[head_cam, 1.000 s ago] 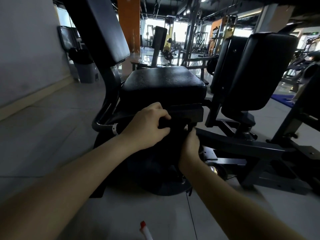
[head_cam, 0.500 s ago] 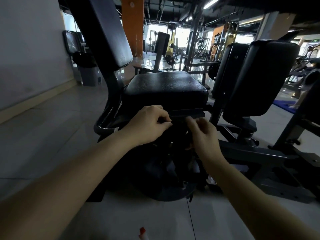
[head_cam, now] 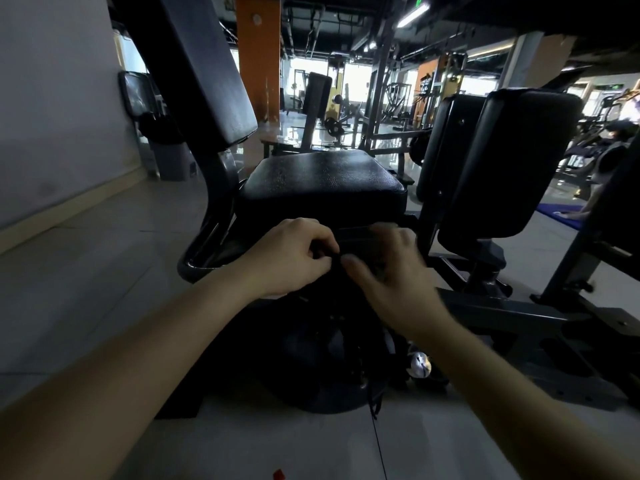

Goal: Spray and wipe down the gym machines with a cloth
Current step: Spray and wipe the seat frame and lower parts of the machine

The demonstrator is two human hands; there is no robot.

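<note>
spray bottle [head_cam: 278, 474]: only the red tip shows at the bottom edge, on the floor, well apart from both hands.
left hand [head_cam: 294, 258]: fingers curled round a dark bunch, likely the cloth [head_cam: 331, 253], under the seat front; hard to separate from the black frame.
right hand [head_cam: 391, 271]: blurred; it has come up from lower on the frame, thumb now just beside the left fingers; grip cannot tell.
meaning: probably regripping the cloth, wiping paused.
seat pad [head_cam: 322, 181]: just above both hands.
</note>
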